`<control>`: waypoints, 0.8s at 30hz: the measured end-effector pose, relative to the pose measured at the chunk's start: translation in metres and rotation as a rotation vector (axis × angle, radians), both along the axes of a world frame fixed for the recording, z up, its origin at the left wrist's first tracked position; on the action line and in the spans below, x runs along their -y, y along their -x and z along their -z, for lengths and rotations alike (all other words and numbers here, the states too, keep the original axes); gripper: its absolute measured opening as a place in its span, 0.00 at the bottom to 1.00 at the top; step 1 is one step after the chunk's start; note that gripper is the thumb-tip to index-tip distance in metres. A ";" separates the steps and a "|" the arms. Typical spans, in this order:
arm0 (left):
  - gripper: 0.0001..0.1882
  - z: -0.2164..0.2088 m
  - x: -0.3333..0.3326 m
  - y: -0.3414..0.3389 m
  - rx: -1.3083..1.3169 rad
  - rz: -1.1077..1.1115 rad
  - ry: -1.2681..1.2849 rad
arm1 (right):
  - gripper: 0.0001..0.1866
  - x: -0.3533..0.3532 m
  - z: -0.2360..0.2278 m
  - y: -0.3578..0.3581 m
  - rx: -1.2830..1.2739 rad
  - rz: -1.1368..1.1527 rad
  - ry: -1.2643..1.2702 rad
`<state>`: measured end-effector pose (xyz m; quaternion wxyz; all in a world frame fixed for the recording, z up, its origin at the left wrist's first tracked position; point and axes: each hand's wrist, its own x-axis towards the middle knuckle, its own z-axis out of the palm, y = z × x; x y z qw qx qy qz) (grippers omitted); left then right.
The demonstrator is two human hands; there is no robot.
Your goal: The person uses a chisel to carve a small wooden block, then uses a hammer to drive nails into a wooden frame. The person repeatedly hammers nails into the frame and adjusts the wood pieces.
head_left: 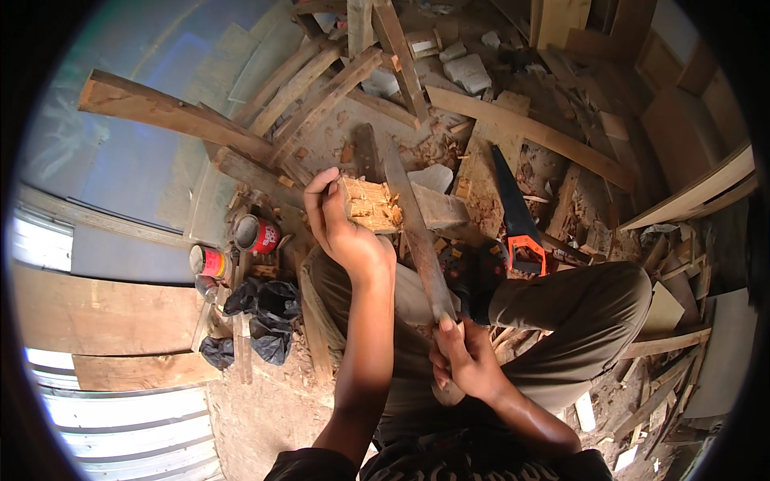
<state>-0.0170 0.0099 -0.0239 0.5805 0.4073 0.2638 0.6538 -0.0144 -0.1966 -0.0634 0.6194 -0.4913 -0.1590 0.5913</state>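
Note:
My left hand [353, 240] is closed round a short wooden block [370, 205], whose upper face is rough and splintered with pale chipped wood. Its thumb and fingers grip the block's left side. In my right hand [467, 358] is a long machete [419, 240] with a dull brown blade, gripped low down near my lap. The blade points up and away, passing just right of the block; I cannot tell whether they touch. Behind the blade a wooden beam [443, 210] lies near my shoes. A handsaw [513, 212] with a black blade and orange handle rests to the right.
Crossed timber lengths [321, 104] fill the far left, and a long plank [529, 132] lies at the far right. Two paint cans [257, 235] and a crumpled black plastic bag [269, 309] sit at left. Wood chips and scraps [433, 148] litter the floor. Boards lean at the right edge.

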 end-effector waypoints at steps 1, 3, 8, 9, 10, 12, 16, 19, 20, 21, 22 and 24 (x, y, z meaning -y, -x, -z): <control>0.08 0.001 0.003 0.000 0.001 0.011 0.006 | 0.26 -0.006 0.000 -0.003 0.016 0.003 -0.046; 0.07 0.004 0.008 0.001 0.009 0.020 0.016 | 0.26 -0.027 0.001 -0.011 0.019 -0.017 -0.029; 0.09 0.008 0.008 0.002 -0.028 -0.032 -0.002 | 0.25 -0.060 -0.001 -0.023 -0.019 0.114 -0.113; 0.09 0.007 0.006 0.003 -0.025 -0.045 -0.039 | 0.25 -0.056 -0.003 -0.018 -0.031 0.128 -0.198; 0.09 0.006 0.001 0.003 -0.025 -0.068 -0.030 | 0.25 -0.050 -0.005 -0.013 0.085 0.115 -0.134; 0.05 0.003 -0.004 0.003 -0.010 -0.115 -0.074 | 0.24 -0.026 -0.008 0.003 0.043 0.051 -0.070; 0.05 0.008 0.016 0.002 -0.017 0.004 -0.021 | 0.29 -0.022 0.004 0.007 0.053 0.058 -0.059; 0.06 0.010 0.021 0.004 0.045 0.005 -0.047 | 0.29 -0.042 0.018 -0.010 -0.047 0.003 -0.206; 0.06 0.010 0.018 0.004 0.042 0.005 -0.008 | 0.30 -0.046 0.020 -0.015 -0.454 -0.043 -0.233; 0.06 0.009 0.013 0.003 0.051 0.024 -0.008 | 0.31 -0.051 0.021 -0.021 -0.878 -0.120 -0.359; 0.07 0.010 0.010 0.003 0.060 0.036 -0.020 | 0.31 -0.052 0.020 -0.022 -1.349 -0.212 -0.529; 0.07 0.010 0.003 0.000 0.031 0.010 -0.018 | 0.32 -0.052 0.016 -0.023 -0.906 -0.123 -0.360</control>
